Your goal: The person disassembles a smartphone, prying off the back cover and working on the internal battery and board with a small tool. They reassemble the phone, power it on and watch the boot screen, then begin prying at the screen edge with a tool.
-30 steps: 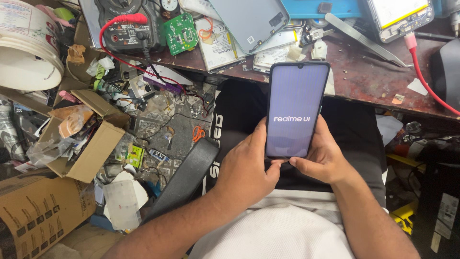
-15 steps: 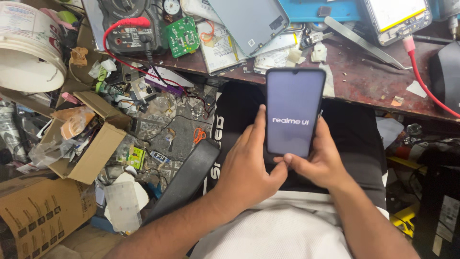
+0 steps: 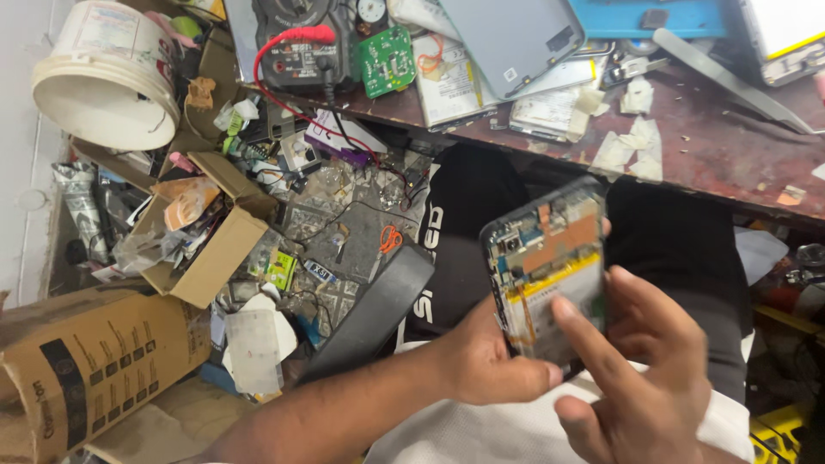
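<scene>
A: Where is the phone (image 3: pixel 546 271)?

B: Over the person's lap, in front of the bench (image 3: pixel 713 155). Its open back faces the camera, with the orange board and the battery exposed.

A: Who holds it?

B: The left hand (image 3: pixel 481 365) grips its lower left edge, thumb along the bottom. The right hand (image 3: pixel 640 378) is at its right side; the forefinger lies across the battery, and the other fingers reach behind the phone.

A: Is the picture sharp?

B: The phone is blurred, so small parts cannot be told.

A: What lies around?

B: A green board (image 3: pixel 387 60) and a meter (image 3: pixel 296 43) on the bench; an open carton (image 3: pixel 202 245) and a white bucket (image 3: pixel 107 77) lie on the littered floor to the left.
</scene>
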`<action>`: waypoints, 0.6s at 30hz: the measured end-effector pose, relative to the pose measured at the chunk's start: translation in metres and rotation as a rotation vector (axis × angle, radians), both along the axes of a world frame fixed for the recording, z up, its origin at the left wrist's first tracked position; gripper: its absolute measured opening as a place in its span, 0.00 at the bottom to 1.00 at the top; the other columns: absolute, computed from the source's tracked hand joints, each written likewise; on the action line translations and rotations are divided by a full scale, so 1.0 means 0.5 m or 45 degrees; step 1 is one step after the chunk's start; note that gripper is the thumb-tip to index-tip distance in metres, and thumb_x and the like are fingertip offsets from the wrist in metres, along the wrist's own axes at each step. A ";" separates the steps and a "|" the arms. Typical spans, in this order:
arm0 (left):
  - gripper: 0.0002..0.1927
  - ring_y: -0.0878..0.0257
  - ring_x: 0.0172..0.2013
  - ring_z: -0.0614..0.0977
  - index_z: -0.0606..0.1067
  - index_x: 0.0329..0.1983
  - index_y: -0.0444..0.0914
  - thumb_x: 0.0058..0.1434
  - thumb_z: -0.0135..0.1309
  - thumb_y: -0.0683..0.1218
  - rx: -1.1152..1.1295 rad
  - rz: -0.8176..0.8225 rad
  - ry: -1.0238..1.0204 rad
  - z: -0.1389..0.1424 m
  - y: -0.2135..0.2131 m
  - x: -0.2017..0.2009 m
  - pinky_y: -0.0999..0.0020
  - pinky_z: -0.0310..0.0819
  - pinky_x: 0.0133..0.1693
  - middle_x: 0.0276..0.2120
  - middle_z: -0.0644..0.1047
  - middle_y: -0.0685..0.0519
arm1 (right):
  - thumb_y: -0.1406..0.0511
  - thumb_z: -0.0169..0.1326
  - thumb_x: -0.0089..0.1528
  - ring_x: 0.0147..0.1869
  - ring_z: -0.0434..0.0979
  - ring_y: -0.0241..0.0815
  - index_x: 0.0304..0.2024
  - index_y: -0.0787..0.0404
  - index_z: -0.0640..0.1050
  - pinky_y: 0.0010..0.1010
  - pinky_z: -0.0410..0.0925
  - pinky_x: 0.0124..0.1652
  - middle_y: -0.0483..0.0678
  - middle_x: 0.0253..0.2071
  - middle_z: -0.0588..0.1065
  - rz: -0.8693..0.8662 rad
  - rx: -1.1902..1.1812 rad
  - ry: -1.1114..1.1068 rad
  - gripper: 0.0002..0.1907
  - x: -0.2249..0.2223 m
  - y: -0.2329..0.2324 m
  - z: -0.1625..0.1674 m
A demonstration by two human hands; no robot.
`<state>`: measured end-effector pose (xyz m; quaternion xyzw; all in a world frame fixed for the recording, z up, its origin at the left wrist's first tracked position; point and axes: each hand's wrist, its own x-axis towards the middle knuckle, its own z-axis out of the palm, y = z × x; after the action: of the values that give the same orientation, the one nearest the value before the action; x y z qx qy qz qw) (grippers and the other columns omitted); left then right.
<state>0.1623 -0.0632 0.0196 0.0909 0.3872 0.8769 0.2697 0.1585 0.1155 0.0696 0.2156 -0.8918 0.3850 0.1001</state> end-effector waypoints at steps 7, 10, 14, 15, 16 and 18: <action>0.48 0.59 0.64 0.69 0.43 0.83 0.39 0.62 0.49 0.34 0.339 -0.116 -0.202 0.048 -0.015 -0.013 0.59 0.63 0.71 0.64 0.66 0.44 | 0.47 0.49 0.72 0.49 0.81 0.50 0.53 0.63 0.76 0.17 0.76 0.38 0.56 0.58 0.64 0.087 -0.236 0.162 0.26 0.020 0.088 -0.076; 0.50 0.59 0.63 0.70 0.39 0.84 0.40 0.63 0.49 0.34 0.420 -0.144 -0.221 0.052 -0.015 -0.015 0.59 0.64 0.68 0.63 0.66 0.44 | 0.53 0.47 0.75 0.43 0.80 0.43 0.56 0.63 0.70 0.19 0.75 0.37 0.57 0.60 0.65 0.030 -0.271 0.263 0.20 0.015 0.108 -0.111; 0.41 0.60 0.61 0.71 0.48 0.80 0.35 0.67 0.51 0.34 0.290 -0.216 -0.165 0.033 -0.014 0.012 0.61 0.64 0.66 0.62 0.67 0.44 | 0.55 0.48 0.71 0.34 0.73 0.29 0.55 0.63 0.65 0.15 0.70 0.32 0.58 0.58 0.64 -0.085 -0.456 0.121 0.19 0.031 0.103 -0.114; 0.35 0.59 0.61 0.71 0.53 0.76 0.31 0.68 0.51 0.33 0.229 -0.243 -0.130 0.027 -0.011 0.021 0.61 0.65 0.66 0.62 0.68 0.43 | 0.55 0.50 0.70 0.33 0.72 0.27 0.55 0.63 0.66 0.15 0.69 0.32 0.57 0.58 0.64 -0.096 -0.463 0.051 0.20 0.034 0.101 -0.110; 0.32 0.60 0.61 0.71 0.56 0.74 0.29 0.69 0.52 0.33 0.216 -0.245 -0.117 0.018 -0.009 0.028 0.62 0.65 0.66 0.62 0.68 0.43 | 0.55 0.51 0.70 0.33 0.70 0.25 0.55 0.63 0.66 0.14 0.68 0.32 0.57 0.57 0.64 -0.107 -0.469 -0.018 0.21 0.037 0.100 -0.106; 0.29 0.63 0.62 0.70 0.58 0.72 0.30 0.70 0.53 0.33 0.240 -0.224 -0.112 0.005 -0.004 0.040 0.65 0.65 0.66 0.62 0.68 0.47 | 0.55 0.52 0.73 0.34 0.70 0.26 0.57 0.63 0.68 0.14 0.69 0.36 0.56 0.59 0.64 -0.083 -0.354 -0.067 0.20 0.041 0.103 -0.095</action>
<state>0.1822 -0.0654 0.0219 0.1111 0.2816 0.8855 0.3526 0.1789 0.1673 0.0220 0.1604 -0.8387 0.5069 0.1181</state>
